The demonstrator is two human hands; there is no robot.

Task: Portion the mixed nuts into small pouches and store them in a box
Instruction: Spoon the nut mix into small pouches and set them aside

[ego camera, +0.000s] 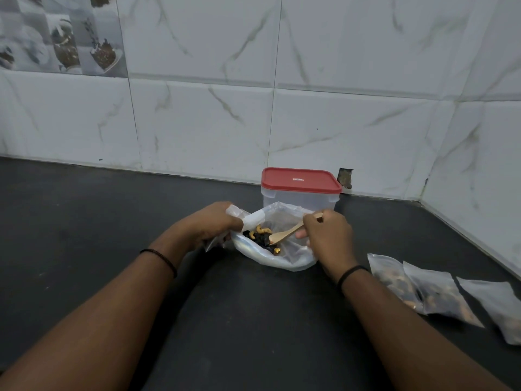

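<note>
A large clear plastic bag [282,258] of mixed nuts [260,235] lies open on the dark counter. My left hand [211,225] grips the bag's left rim and holds its mouth open. My right hand [327,235] holds a wooden spoon [284,235] by its handle, with the bowl dipped into the nuts. Behind the bag stands a clear plastic box [300,197] with a red lid [300,180] on it. Three small clear pouches [431,294] with nuts in them lie flat at the right.
The dark counter [84,221] runs back to a white marble-tiled wall [225,122], which turns a corner at the right. A small hole in the wall [345,177] shows just behind the box.
</note>
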